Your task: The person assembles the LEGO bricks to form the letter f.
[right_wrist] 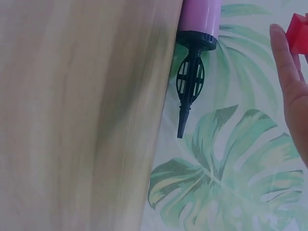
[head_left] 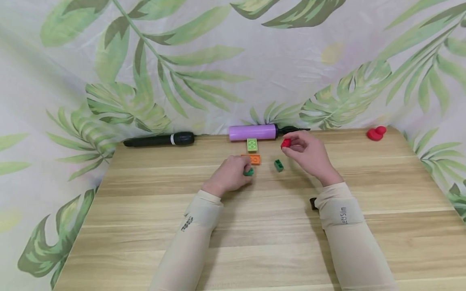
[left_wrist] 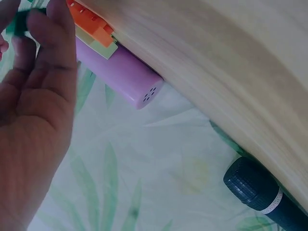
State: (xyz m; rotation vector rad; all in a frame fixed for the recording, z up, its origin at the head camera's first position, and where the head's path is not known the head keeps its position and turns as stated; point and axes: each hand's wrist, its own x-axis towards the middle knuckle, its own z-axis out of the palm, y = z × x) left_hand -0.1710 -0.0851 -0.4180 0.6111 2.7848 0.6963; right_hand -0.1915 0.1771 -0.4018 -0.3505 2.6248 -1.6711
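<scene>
In the head view the left hand [head_left: 231, 173] pinches a green brick [head_left: 249, 172] just in front of an orange brick [head_left: 255, 159], which it partly covers. The right hand [head_left: 309, 155] holds a red brick [head_left: 285, 143] between thumb and fingers. Between the hands, a second green brick [head_left: 278, 165] lies on the table. A light green brick [head_left: 252, 144] sits behind the orange one. The left wrist view shows the green brick [left_wrist: 20, 22] at the fingers of the left hand [left_wrist: 41, 91]. At the right edge of the right wrist view is the red brick [right_wrist: 298, 34] in the right hand [right_wrist: 296, 91].
Along the back edge of the wooden table [head_left: 255, 242] lie a black microphone-like object [head_left: 160, 140] and a purple pump [head_left: 253, 132] with a black nozzle. A red rounded object [head_left: 376, 133] is at the back right. Leaf-patterned cloth [head_left: 284, 72] hangs behind.
</scene>
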